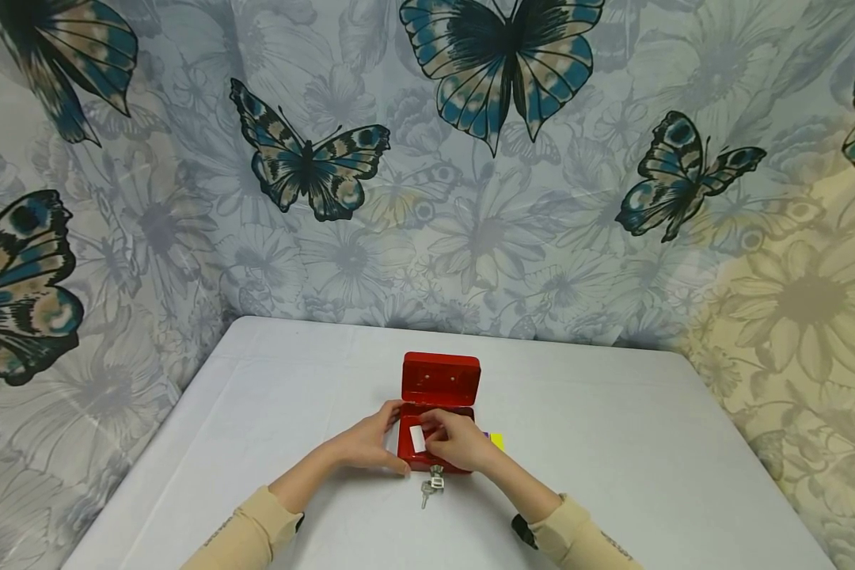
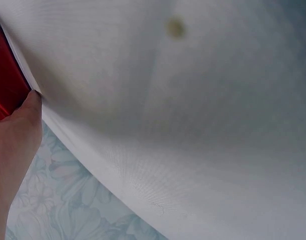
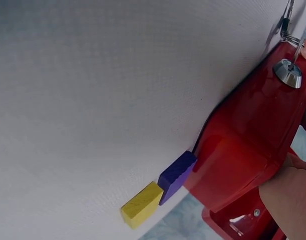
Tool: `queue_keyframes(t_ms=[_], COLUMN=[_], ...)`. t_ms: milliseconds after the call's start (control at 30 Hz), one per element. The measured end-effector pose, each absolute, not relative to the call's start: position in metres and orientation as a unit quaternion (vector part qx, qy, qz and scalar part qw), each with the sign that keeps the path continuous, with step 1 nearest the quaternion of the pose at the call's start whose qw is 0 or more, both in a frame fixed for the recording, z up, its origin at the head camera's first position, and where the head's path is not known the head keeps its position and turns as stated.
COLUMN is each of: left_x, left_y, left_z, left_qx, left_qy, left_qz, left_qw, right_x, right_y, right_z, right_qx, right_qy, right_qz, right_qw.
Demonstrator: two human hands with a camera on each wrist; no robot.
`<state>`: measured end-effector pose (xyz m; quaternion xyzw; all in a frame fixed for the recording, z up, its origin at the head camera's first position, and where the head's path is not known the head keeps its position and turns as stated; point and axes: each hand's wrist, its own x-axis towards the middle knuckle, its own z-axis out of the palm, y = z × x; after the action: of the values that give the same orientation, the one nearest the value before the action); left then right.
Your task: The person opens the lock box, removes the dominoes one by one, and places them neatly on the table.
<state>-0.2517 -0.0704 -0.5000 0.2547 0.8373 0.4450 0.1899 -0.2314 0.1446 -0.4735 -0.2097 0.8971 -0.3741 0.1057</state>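
Note:
A small red metal cash box [image 1: 436, 461] stands on the table with its lid [image 1: 440, 378] raised at the back. My left hand [image 1: 366, 438] holds the box by its left side, thumb at the front corner and fingers towards the back. Over the box's inside, my right hand [image 1: 463, 440] has its fingers curled and pinches the edge of a white rectangular piece [image 1: 417, 439]. The fingertips are partly hidden there. From the round lock [image 3: 288, 73] on the box's front, a ring of keys [image 1: 427, 491] hangs down.
Beside the box's right side lie a purple block [image 3: 177, 176] and a yellow block [image 3: 141, 205], end to end. A white cloth covers the table [image 1: 292, 372]. Behind it hangs a butterfly-patterned backdrop [image 1: 484, 261].

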Motion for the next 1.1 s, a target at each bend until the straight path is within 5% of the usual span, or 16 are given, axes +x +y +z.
queue_keyframes(t_ms=[1100], left_x=[-0.252], left_y=[-0.071], left_z=[-0.5], left_qx=[0.271], left_qy=[0.834], left_qz=[0.445], left_qw=[0.182], right_x=[-0.243], right_y=[0.129], right_z=[-0.476], right_qx=[-0.243], right_qy=[0.898], right_qz=[-0.347], right_qw=[0.123])
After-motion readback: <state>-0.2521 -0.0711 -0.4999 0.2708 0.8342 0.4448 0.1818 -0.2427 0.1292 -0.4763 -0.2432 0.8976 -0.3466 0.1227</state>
